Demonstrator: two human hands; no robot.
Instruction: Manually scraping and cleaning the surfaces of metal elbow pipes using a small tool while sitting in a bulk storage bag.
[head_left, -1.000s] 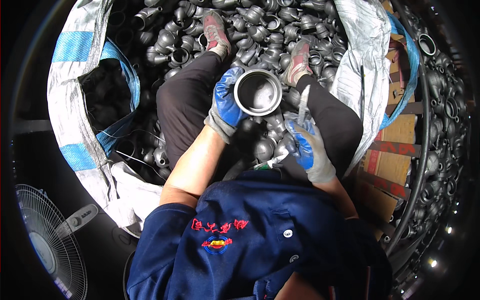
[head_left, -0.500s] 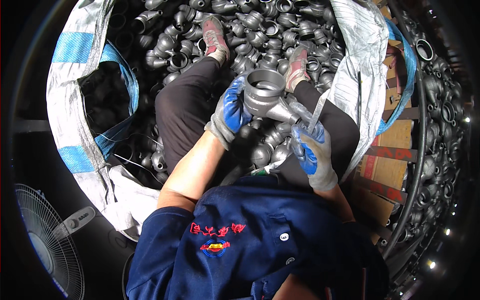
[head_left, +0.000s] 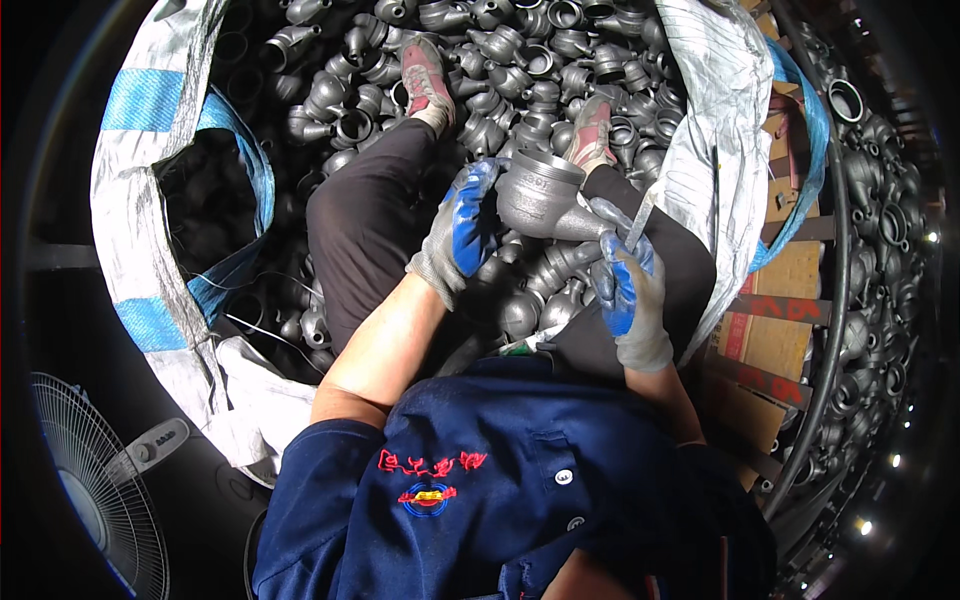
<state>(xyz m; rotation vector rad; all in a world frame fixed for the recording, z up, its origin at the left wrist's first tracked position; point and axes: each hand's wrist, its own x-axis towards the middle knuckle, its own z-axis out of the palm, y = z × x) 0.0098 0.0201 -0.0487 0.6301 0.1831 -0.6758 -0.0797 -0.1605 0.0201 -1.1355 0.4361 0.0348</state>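
Observation:
A dark grey cast metal pipe fitting (head_left: 538, 200), with a round body, a wide threaded mouth and a narrow spout, is held up between my knees. My left hand (head_left: 462, 228), in a grey and blue coated glove, grips its left side. The mouth tilts up and away, while the spout points right. In my right hand (head_left: 630, 290), gloved alike, a narrow flat metal strip like a file (head_left: 641, 219) sticks up from the closed fingers. These fingers are at the spout's tip and seem to touch it.
Many similar grey fittings (head_left: 540, 95) lie heaped under my legs, inside a large white woven bag (head_left: 125, 215) with blue straps. A fan (head_left: 95, 490) stands at lower left. On the right are cardboard (head_left: 775, 340), a dark curved rail (head_left: 845, 270) and more fittings beyond it.
The fitting has turned in my hands: its mouth has tipped away, more of its side shows, and its spout points more to the right. My right hand has shifted slightly with it.

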